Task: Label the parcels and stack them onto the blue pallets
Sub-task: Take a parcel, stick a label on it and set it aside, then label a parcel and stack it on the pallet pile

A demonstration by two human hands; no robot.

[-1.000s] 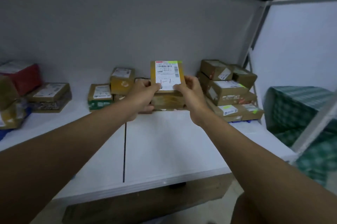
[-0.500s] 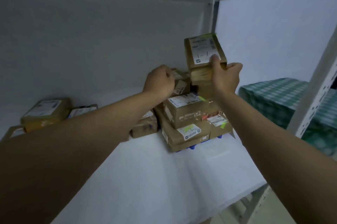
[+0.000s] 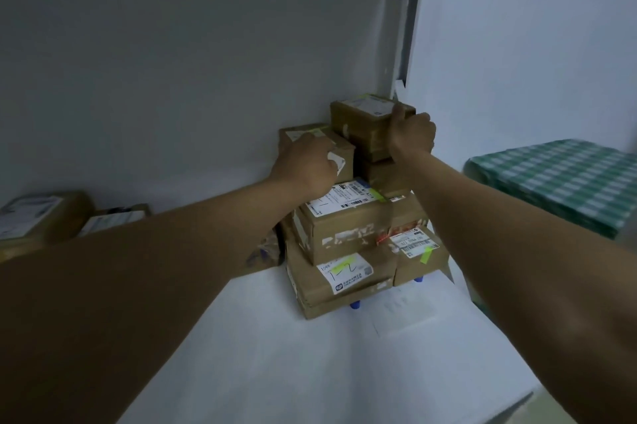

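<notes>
Parcels [image 3: 348, 227] stacked in a brown pile on the white shelf [image 3: 344, 372], against the back wall near the right corner, with small blue feet of the pallet [image 3: 355, 304] just showing under the lowest boxes. Far left, well apart from the pile: two more labelled boxes [image 3: 41, 216], not yet stacked. Left of the pile's top: left hand [image 3: 306, 168], fingers curled, knuckles against the upper left box [image 3: 317, 144]; cannot tell whether holding that box or only bracing it, since the fingertips stay hidden. Best kept there as a steadying press, so the column does not shift. Right of that: labelled parcel [image 3: 365, 127], label up, at the very top of the pile, gripped at its right end by the right hand [image 3: 412, 133], thumb on the upper edge and fingers wrapped round the side. Appears to sit on the box below, though contact underneath stays hidden. To finish well: square its edges over the box beneath, push it back toward the wall, keep the label visible, and ease the grip off only once it sits flat without rocking. Risk, as a judgement: tall narrow right column, prone to lean if set down off centre. Far right: green checked cloth [image 3: 558, 178] beyond the shelf post, no part in the step.
</notes>
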